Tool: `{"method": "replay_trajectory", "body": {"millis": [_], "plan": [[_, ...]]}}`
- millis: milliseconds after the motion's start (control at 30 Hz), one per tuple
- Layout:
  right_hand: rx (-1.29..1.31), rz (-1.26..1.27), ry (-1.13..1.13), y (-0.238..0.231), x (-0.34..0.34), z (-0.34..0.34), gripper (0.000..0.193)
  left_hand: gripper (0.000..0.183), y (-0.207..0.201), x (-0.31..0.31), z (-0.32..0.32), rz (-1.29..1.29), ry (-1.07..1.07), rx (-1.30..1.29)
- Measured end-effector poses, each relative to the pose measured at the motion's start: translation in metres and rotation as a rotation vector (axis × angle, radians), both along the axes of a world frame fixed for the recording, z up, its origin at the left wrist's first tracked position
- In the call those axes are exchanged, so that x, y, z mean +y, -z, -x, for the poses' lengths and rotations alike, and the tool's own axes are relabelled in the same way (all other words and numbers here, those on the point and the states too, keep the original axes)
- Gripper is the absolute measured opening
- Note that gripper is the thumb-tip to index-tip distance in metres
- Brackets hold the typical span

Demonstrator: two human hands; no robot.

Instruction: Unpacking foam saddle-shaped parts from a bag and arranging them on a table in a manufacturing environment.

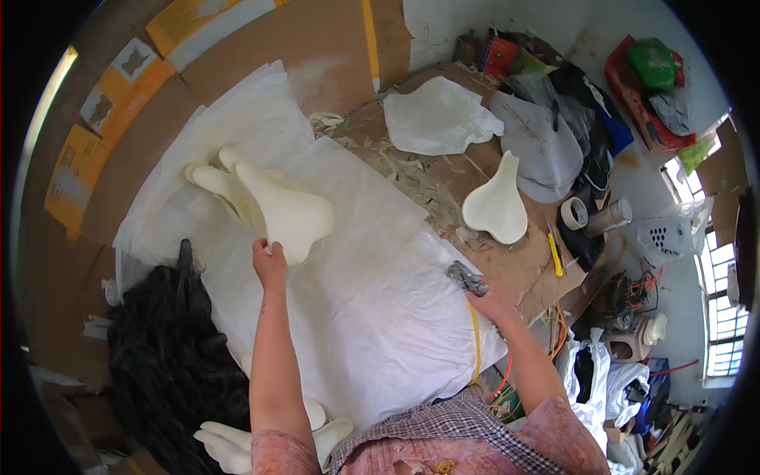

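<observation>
The left hand (271, 265) is pinched on the near edge of a smooth, cream, saddle-shaped piece (291, 210) — some fingertips hidden by it. The right hand's fingers are closed on a crumpled grey bundle (467, 279), hard to make out. Beyond the first piece, similar pieces (215, 184) overlap, partly covered, on wrinkled white sheeting (372, 317). Right of that, a lone cream piece (497, 207) lies on brown cardboard (518, 273).
</observation>
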State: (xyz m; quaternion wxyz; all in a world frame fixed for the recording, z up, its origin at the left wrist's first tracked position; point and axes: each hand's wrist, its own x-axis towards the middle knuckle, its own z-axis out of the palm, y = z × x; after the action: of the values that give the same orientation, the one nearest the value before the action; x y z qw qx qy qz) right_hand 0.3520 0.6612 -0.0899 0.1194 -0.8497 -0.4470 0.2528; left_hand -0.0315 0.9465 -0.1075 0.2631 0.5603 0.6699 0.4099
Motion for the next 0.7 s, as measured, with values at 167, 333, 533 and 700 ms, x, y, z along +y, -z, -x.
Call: {"method": "replay_trajectory", "body": {"millis": [167, 333, 533, 700], "plan": [[0.379, -0.453, -0.112, -0.004, -0.024, 0.006, 0.064, 0.026, 0.011, -0.059, 0.011, 0.025, 0.055, -0.032], [1.169, -0.389, -0.184, -0.158, -0.018, 0.081, 0.063, 0.047, 0.009, -0.08, 0.003, 0.187, 0.102, -0.104], [0.722, -0.279, -0.518, -0.188, 0.004, 0.105, 0.062, 0.045, 0.009, -0.08, 0.014, 0.201, 0.093, -0.117], [0.85, -0.606, -0.341, -0.201, 0.015, 0.118, 0.06, 0.045, 0.013, -0.079, 0.011, 0.166, 0.094, -0.125]]}}
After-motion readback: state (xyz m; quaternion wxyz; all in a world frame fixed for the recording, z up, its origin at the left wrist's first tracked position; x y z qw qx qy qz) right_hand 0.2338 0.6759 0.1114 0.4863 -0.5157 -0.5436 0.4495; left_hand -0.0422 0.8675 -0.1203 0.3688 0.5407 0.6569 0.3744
